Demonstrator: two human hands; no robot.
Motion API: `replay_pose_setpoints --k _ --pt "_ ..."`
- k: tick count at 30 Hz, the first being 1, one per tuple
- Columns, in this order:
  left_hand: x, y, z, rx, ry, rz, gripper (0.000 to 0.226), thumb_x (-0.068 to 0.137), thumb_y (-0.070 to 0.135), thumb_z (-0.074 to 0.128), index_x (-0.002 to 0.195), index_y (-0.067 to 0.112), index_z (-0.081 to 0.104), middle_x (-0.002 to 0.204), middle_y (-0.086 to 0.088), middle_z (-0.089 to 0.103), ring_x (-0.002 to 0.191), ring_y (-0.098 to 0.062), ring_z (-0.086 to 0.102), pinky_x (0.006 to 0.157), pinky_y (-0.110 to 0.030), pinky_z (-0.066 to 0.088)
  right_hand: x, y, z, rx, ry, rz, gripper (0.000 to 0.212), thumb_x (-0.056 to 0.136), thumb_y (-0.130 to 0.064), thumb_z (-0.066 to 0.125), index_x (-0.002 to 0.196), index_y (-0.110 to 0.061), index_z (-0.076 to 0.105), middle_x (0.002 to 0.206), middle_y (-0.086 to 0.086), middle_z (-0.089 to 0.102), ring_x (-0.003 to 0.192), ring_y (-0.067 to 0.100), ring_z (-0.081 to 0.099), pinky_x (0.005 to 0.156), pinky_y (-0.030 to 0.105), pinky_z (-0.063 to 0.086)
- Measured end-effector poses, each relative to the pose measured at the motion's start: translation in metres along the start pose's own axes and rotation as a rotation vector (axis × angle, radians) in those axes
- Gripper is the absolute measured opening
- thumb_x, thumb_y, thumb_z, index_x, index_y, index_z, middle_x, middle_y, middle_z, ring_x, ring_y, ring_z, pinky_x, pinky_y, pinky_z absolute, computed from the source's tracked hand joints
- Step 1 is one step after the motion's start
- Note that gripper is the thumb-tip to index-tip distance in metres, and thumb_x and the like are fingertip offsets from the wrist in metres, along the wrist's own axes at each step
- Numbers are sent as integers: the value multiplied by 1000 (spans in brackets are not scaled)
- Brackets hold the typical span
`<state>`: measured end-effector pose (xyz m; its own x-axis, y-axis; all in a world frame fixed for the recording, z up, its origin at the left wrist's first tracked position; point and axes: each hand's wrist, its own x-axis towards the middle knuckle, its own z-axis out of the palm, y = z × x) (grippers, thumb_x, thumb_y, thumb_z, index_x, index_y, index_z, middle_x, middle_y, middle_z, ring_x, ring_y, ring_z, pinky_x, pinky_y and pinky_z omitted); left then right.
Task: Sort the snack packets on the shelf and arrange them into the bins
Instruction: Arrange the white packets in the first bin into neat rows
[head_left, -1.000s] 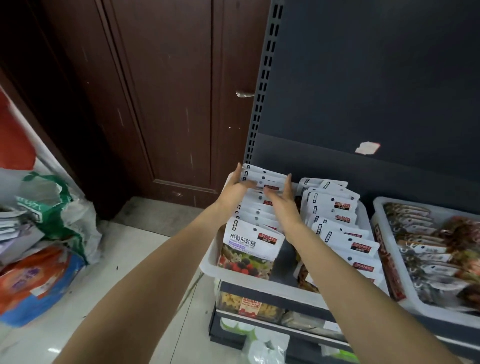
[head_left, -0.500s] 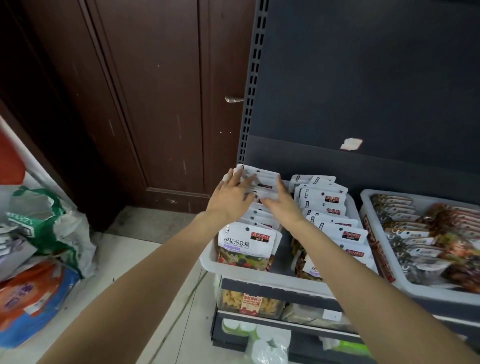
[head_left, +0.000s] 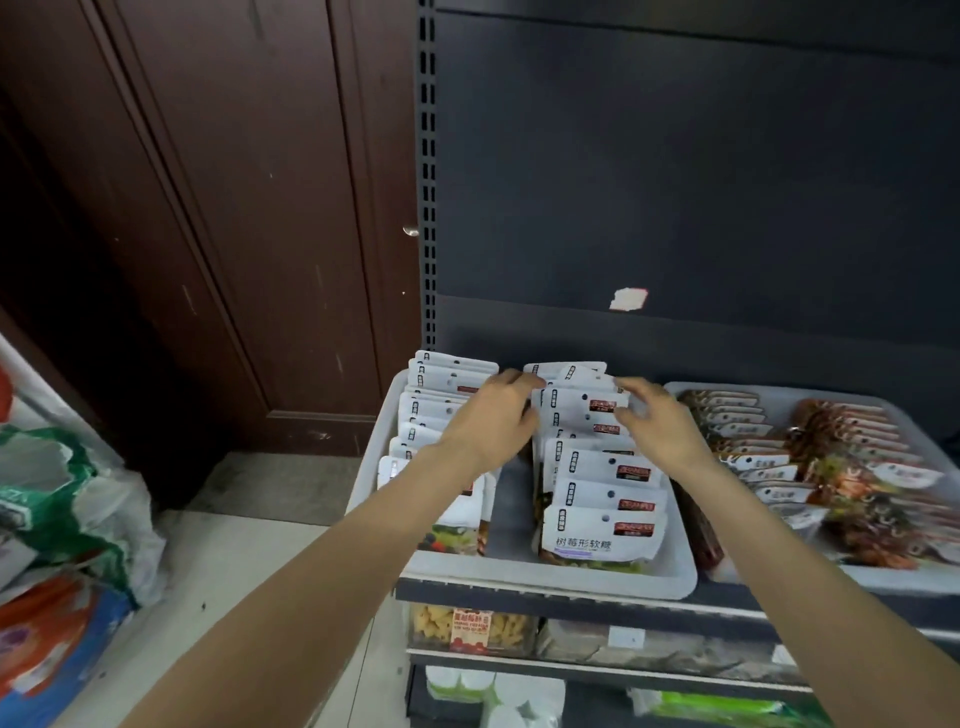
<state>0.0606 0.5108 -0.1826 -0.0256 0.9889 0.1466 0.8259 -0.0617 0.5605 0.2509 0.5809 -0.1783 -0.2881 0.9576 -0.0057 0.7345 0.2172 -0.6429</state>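
Note:
A white bin on the shelf holds two rows of white snack packets standing upright. The left row runs along the bin's left wall; the right row fills its right half. My left hand lies between the rows, fingertips touching the left side of the right row's rear packets. My right hand hovers at that row's right side, fingers spread and slightly curled, holding nothing.
A second white bin to the right holds brown and red snack packets. Lower shelves carry more goods. A dark shelf back panel rises behind. Left stands a brown door, with bags on the floor.
Both hands have left the left row of packets and shifted right to the rear of the right row. The view has also swung right.

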Motion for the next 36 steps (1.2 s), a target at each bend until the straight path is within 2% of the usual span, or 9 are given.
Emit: replay_pose_setpoints --k 3,9,13,17,20,23,28,33,36 --pt "23 11 15 -32 -54 -83 41 95 12 47 137 12 44 134 -12 47 105 -27 56 96 -30 42 22 23 -9 24 -38 5 44 96 -11 49 139 -14 42 142 11 44 125 25 46 94 25 36" --pt "68 26 54 -265 -86 -470 59 91 15 54 144 14 29 143 -11 41 123 -29 49 102 -34 41 65 53 -22 -62 -313 18 59 100 -19 43 151 -24 15 157 1 17 141 20 27 111 30 25" --pt "81 30 67 -339 -1 -571 51 91 19 56 138 10 39 135 -11 49 116 -28 53 93 -28 43 85 62 -19 -177 -249 -50 45 98 -19 46 142 -14 38 144 9 39 130 24 39 104 33 33" --pt "74 33 61 -209 -3 -482 33 95 25 53 125 13 57 127 -7 59 113 -25 56 91 -25 40 94 66 -22 -176 -275 -143 23 97 -27 49 110 -13 62 113 5 58 109 23 55 87 29 40" --pt "56 32 53 -140 -47 -339 23 93 21 56 111 11 67 116 -4 65 106 -22 59 90 -22 42 84 67 -26 -36 -384 -167 27 93 -41 53 91 -17 64 94 -6 65 94 14 61 78 28 43" --pt "37 32 56 -129 -140 -231 24 93 29 57 95 10 71 105 -1 64 97 -15 58 93 -28 45 76 71 -30 49 -470 -134 37 91 -53 47 99 -22 65 96 -9 65 91 7 59 72 20 42" --pt "38 36 60 -97 -30 -232 32 96 31 52 99 6 72 136 1 47 122 -13 46 99 -15 27 85 71 -31 -32 -507 -221 26 88 -31 64 113 -23 66 109 -8 64 99 7 57 83 26 42" --pt "43 39 59 -154 -74 -262 25 95 25 55 111 13 70 124 0 62 111 -16 57 96 -23 42 100 69 -26 -188 -175 -262 13 92 -16 59 95 -19 71 98 1 70 91 18 63 83 39 52" --pt "39 41 55 -223 -117 -292 26 94 27 56 109 12 70 112 -3 68 104 -17 61 92 -23 45 102 62 -25 -187 46 -281 15 94 -17 56 101 -16 69 101 3 70 92 22 64 78 36 53"
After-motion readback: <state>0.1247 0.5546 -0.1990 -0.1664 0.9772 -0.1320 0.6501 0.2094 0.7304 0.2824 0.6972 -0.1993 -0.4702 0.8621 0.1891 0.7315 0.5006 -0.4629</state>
